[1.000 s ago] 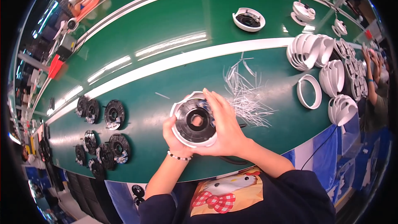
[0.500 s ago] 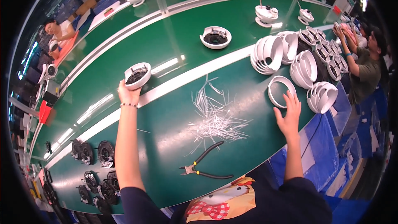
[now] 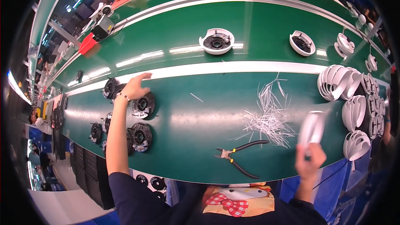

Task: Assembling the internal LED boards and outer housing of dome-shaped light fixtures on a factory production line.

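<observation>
My left hand (image 3: pixel 134 87) reaches over the black round parts at the left of the bench, fingers apart, holding nothing. Closest to it is a black round part (image 3: pixel 143 105) with a hole in its middle. At the right, my right hand (image 3: pixel 310 160) grips a white ring (image 3: pixel 311 127), blurred by motion and raised on edge. Between the hands lie cutting pliers (image 3: pixel 227 154) with black handles, jaws pointing left. Behind them spreads a pile of thin white strips (image 3: pixel 271 118). A white housing with a black insert (image 3: pixel 216 41) sits on the green belt.
Stacked white rings (image 3: pixel 333 82) stand at the right end of the bench. A second white housing (image 3: pixel 302 43) rests farther right on the belt. A white rail (image 3: pixel 233 67) divides bench from belt. A red bin (image 3: pixel 87 43) stands at the far left. People sit across the belt.
My left hand has let go of a white housing, now on the belt, and moved to the black parts. My right hand has picked up a white ring. The view has turned left.
</observation>
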Demonstrator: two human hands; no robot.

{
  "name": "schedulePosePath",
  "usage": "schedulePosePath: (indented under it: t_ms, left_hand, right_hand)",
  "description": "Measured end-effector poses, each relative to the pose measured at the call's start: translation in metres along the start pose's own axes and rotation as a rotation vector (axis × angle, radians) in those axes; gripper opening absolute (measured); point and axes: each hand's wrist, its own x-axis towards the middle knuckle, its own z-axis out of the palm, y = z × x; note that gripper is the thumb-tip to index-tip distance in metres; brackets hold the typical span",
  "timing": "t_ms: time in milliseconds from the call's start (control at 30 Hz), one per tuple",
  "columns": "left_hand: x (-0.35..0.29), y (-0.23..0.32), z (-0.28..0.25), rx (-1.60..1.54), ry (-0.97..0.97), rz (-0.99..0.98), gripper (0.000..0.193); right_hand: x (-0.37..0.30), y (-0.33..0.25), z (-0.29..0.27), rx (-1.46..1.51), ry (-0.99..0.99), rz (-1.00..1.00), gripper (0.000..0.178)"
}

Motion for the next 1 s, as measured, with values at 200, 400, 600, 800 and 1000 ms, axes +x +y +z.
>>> schedulePosePath:
  t_ms: [200,400,600,800,1000]
  left_hand:
    - [-0.038,-0.042,0.025,0.060,0.155,-0.065,0.056]
    - [-0.033,-0.037,0.034,-0.307,0.162,-0.056,0.025]
    - [-0.028,0.018,0.047,-0.677,0.209,0.076,0.018]
    - [-0.045,0.114,0.055,-0.840,0.241,-0.115,0.040]
    - [-0.066,0.176,0.071,-1.332,0.233,-0.104,0.052]
  right_hand:
    - [-0.017,-0.095,0.064,0.425,-0.484,-0.388,0.012]
    - [-0.007,-0.089,0.071,0.513,-0.601,-0.170,0.050]
    - [0.019,-0.074,0.065,0.273,-0.949,-0.102,0.113]
    - [0.008,-0.072,0.083,0.302,-0.941,-0.195,0.128]
    - [0.024,-0.074,0.045,0.504,-0.403,-0.078,0.080]
